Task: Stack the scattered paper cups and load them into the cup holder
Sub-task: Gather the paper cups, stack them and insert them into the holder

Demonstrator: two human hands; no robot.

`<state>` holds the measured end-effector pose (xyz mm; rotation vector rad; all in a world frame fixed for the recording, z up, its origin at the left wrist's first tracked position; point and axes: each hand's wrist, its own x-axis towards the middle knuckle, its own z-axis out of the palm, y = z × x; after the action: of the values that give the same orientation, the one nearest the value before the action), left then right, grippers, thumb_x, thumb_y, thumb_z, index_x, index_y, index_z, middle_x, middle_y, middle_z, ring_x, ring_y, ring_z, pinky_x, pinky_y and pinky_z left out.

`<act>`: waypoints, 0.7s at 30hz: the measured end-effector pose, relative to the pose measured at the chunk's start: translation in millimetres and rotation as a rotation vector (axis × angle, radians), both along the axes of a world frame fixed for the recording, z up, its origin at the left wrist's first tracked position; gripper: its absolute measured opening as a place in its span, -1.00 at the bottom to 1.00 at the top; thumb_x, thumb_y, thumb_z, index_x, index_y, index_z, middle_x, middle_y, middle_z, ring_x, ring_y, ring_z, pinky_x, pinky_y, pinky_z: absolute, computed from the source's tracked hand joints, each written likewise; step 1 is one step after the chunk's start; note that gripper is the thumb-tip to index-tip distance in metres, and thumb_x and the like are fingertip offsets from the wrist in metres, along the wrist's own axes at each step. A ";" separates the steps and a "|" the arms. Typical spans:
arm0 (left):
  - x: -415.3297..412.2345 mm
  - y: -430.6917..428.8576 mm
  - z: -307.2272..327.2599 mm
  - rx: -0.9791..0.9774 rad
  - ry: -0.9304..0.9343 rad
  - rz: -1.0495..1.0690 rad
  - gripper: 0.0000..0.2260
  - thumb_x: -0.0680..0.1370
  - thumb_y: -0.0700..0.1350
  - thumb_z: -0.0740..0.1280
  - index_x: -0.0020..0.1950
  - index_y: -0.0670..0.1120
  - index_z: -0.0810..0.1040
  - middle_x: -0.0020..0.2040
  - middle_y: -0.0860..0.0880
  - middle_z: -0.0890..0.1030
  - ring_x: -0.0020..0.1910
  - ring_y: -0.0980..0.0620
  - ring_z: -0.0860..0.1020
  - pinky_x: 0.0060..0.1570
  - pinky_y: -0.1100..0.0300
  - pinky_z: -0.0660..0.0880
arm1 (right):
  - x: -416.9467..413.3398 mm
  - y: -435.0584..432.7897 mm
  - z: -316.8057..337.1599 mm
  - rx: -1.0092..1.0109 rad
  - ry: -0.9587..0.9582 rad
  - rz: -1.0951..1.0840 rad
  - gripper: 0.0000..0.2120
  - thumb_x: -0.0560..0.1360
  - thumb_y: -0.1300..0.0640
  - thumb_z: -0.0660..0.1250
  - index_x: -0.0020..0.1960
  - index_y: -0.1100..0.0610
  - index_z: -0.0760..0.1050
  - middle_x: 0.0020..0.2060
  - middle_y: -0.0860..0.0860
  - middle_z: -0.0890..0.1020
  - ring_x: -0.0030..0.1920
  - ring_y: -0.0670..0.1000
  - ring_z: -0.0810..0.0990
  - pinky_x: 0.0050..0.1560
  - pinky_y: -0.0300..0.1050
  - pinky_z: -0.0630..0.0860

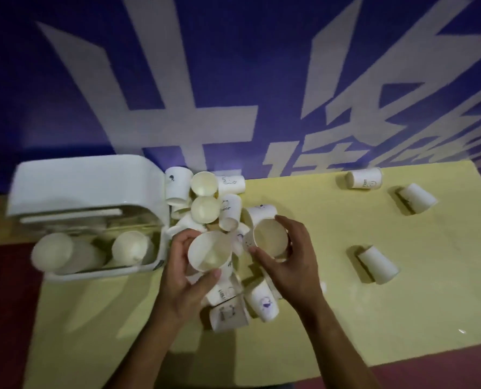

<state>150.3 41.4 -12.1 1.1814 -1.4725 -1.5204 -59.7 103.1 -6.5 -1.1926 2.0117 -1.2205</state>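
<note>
My left hand [182, 272] grips a white paper cup [209, 251], mouth tilted up toward me. Beside it, my right hand [291, 256] grips a second white cup [270, 239], also mouth up. Both cups are held just above a heap of several white printed cups [214, 203] in the middle of the yellow mat [346, 310]. The white cup holder [85, 189] stands at the left, with cup stacks [130, 247] lying in its lower tray. More loose cups [263, 300] lie under my wrists.
Three single cups lie on their sides to the right: one at the far edge [364, 178], one far right [417, 198], one mid-right [378, 263]. A blue banner with large white characters [205, 88] hangs behind. Dark red surface [6, 318] borders the mat.
</note>
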 end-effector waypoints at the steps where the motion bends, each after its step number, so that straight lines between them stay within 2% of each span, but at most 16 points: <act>1: 20.7 -1.9 2.8 -0.012 -0.029 -0.002 -0.39 0.35 0.09 0.52 0.35 0.13 0.41 0.24 0.13 0.57 0.21 0.03 0.57 0.11 0.13 0.53 | 19.9 -4.5 -0.7 -0.001 -0.004 0.009 -0.36 0.36 -0.11 0.61 0.35 -0.04 0.46 0.21 -0.21 0.53 0.23 -0.10 0.54 0.15 -0.13 0.53; 3: 54.8 -4.9 5.8 -0.036 -0.111 -0.006 -0.33 0.35 0.06 0.59 0.40 0.12 0.40 0.30 0.16 0.55 0.28 0.03 0.54 0.17 0.19 0.51 | 53.1 -11.6 -1.6 -0.001 -0.033 0.022 -0.33 0.36 -0.07 0.63 0.39 -0.04 0.43 0.22 -0.21 0.53 0.23 -0.09 0.53 0.15 -0.06 0.54; 5: 89.2 -9.2 5.8 -0.055 -0.196 0.007 -0.31 0.35 -0.02 0.65 0.40 0.12 0.43 0.30 0.19 0.55 0.29 0.07 0.54 0.18 0.16 0.51 | 86.9 -21.9 -2.2 -0.012 -0.028 0.058 -0.34 0.37 -0.03 0.63 0.38 -0.03 0.44 0.23 -0.21 0.54 0.22 -0.08 0.53 0.15 -0.04 0.54; 9: 137.2 -21.4 0.1 -0.083 -0.264 0.084 -0.34 0.33 -0.09 0.67 0.34 0.16 0.46 0.26 0.23 0.57 0.26 0.15 0.54 0.17 0.23 0.52 | 138.6 -38.0 -2.7 -0.022 -0.016 0.104 -0.39 0.37 0.02 0.64 0.32 -0.11 0.45 0.18 -0.34 0.52 0.15 -0.08 0.55 0.07 -0.10 0.53; 11: 151.5 -29.4 -3.3 -0.093 -0.262 0.145 -0.33 0.31 -0.08 0.68 0.33 0.15 0.46 0.26 0.20 0.57 0.26 0.10 0.54 0.16 0.21 0.53 | 155.3 -43.5 -6.0 -0.020 -0.006 0.104 -0.40 0.37 0.00 0.64 0.33 -0.04 0.47 0.18 -0.26 0.54 0.15 -0.06 0.55 0.10 -0.03 0.54; 13: 158.6 -37.6 -7.6 -0.108 -0.263 0.180 -0.32 0.31 -0.07 0.68 0.33 0.11 0.44 0.26 0.17 0.56 0.26 0.05 0.55 0.15 0.10 0.56 | 164.8 -47.5 -7.7 -0.020 -0.002 0.096 -0.36 0.35 0.00 0.65 0.35 0.02 0.48 0.18 -0.17 0.56 0.12 -0.05 0.55 0.10 -0.02 0.55; 16: 163.1 -50.3 -18.5 -0.128 -0.279 0.171 -0.29 0.32 0.01 0.69 0.37 0.09 0.41 0.28 0.16 0.54 0.27 0.03 0.54 0.15 -0.04 0.58 | 171.3 -53.8 -8.1 -0.013 0.016 0.087 -0.35 0.34 -0.05 0.65 0.36 0.01 0.49 0.18 -0.18 0.55 0.08 -0.03 0.55 0.02 -0.20 0.51; 18: 163.7 -56.9 -28.3 -0.160 -0.314 0.155 -0.31 0.33 0.05 0.67 0.37 0.09 0.42 0.28 0.14 0.53 0.28 0.03 0.53 0.18 -0.05 0.55 | 173.0 -55.7 -7.1 -0.004 0.012 0.068 -0.34 0.33 -0.08 0.64 0.35 0.00 0.49 0.18 -0.20 0.53 0.11 -0.06 0.55 -0.04 -0.35 0.46; 21: 161.6 -65.3 -42.9 -0.158 -0.397 0.101 -0.33 0.34 0.14 0.61 0.37 0.10 0.42 0.28 0.14 0.51 0.26 0.08 0.51 0.19 0.00 0.53 | 175.5 -58.6 -7.4 0.018 0.021 0.044 -0.35 0.32 -0.04 0.65 0.34 -0.02 0.50 0.18 -0.24 0.53 0.11 -0.08 0.55 -0.07 -0.37 0.45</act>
<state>311.8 -23.9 -55.0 1.4949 -1.7229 -1.1201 115.8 44.5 -13.9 -1.2397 1.9967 -1.1711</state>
